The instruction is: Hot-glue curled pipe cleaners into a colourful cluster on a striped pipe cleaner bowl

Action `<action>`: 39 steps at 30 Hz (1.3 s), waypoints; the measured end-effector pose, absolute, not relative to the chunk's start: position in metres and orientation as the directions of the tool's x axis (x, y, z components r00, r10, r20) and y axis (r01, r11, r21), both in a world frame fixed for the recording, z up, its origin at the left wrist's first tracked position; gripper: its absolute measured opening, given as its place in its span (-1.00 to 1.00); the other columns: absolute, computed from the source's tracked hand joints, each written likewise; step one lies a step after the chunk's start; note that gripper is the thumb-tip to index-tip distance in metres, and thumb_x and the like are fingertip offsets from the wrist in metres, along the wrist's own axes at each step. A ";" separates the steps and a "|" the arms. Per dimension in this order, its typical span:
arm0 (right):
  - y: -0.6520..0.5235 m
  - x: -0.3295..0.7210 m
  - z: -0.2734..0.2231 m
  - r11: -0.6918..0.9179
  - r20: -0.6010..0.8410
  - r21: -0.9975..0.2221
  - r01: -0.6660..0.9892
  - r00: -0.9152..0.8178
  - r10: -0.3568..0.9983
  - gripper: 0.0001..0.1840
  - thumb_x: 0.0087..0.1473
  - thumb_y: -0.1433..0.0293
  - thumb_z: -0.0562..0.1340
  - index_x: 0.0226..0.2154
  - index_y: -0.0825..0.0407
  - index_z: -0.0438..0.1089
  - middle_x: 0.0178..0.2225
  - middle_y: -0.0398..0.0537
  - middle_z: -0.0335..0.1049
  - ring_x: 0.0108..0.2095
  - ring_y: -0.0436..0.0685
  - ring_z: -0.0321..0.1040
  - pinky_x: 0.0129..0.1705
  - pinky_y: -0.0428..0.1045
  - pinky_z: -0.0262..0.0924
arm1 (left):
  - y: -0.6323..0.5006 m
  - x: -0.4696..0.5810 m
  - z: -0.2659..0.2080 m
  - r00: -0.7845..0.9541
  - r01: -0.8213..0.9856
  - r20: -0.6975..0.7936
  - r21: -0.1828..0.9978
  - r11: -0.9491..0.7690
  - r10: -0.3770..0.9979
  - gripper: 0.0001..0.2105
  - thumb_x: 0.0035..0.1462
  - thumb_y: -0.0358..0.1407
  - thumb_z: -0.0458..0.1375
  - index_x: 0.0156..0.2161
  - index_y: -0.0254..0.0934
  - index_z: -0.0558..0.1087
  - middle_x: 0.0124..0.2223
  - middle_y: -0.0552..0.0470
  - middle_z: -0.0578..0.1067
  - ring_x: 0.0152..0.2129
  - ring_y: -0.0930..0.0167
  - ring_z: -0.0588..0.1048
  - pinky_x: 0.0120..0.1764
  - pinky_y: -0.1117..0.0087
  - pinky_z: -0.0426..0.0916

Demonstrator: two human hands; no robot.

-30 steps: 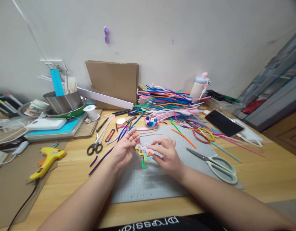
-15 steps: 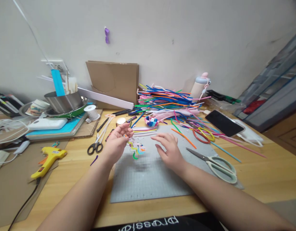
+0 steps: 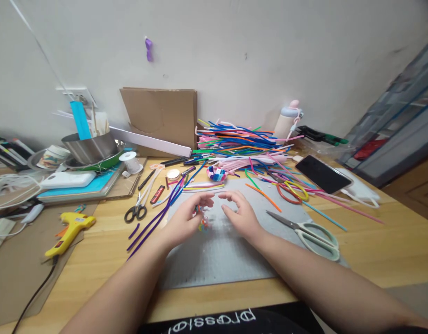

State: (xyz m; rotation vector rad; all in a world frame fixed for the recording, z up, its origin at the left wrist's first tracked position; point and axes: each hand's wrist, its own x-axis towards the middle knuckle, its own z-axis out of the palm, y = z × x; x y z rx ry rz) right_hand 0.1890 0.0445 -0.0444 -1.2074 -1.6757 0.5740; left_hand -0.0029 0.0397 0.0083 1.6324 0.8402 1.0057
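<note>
Over the grey mat [image 3: 214, 260] on the worktop [image 3: 373, 250], the left hand [image 3: 186, 220] pinches a small multicoloured pipe-cleaner twist [image 3: 202, 221] at fingertip height, seemingly for close work, while the right hand [image 3: 239, 217] hovers just beside it, fingers curled loosely, holding nothing.

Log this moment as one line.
left hand: holds multicoloured pipe-cleaner bundle | right hand: open, beside it | surface: grey mat
</note>
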 end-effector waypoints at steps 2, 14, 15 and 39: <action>0.045 0.188 -0.046 0.393 0.402 -0.804 0.446 -0.079 0.912 -0.70 -0.01 0.51 0.16 -0.17 -0.02 0.41 -0.13 0.02 0.40 -0.07 0.22 0.30 0.02 0.19 0.16 | 0.041 -0.004 0.005 0.409 0.011 0.209 0.972 -0.234 0.888 -0.35 -0.23 -0.72 -0.02 -0.02 -0.20 0.47 -0.11 -0.05 0.48 -0.09 0.28 0.42 -0.01 0.30 0.24; 0.047 0.183 -0.057 0.411 0.353 -0.832 0.372 -0.218 0.910 -0.41 -0.19 0.66 0.10 -0.07 -0.04 0.40 -0.04 0.00 0.40 -0.02 0.20 0.30 0.07 0.19 0.14 | 0.041 0.013 0.003 0.313 -0.036 0.351 0.933 -0.358 0.883 -0.54 -0.05 -0.64 0.11 -0.05 -0.21 0.46 -0.02 -0.09 0.45 0.01 0.26 0.40 0.14 0.21 0.21; 0.047 0.183 -0.056 0.418 0.361 -0.835 0.357 -0.218 0.907 -0.43 -0.17 0.64 0.10 -0.07 -0.03 0.40 -0.03 0.00 0.40 0.00 0.21 0.29 0.09 0.19 0.12 | 0.042 0.014 0.003 0.316 -0.026 0.357 0.929 -0.369 0.879 -0.57 -0.04 -0.62 0.13 -0.05 -0.21 0.46 -0.02 -0.09 0.44 0.00 0.26 0.40 0.15 0.20 0.20; 0.040 0.183 -0.035 0.509 0.486 -0.787 0.349 -0.157 0.860 -0.78 0.19 0.38 0.14 -0.17 -0.06 0.47 -0.20 -0.05 0.55 -0.10 0.17 0.41 0.02 0.14 0.14 | 0.071 -0.025 -0.037 0.100 0.242 0.296 0.919 -0.312 0.950 -0.74 -0.02 -0.46 0.08 -0.16 -0.32 0.42 -0.19 -0.09 0.50 -0.20 0.31 0.50 -0.03 0.19 0.35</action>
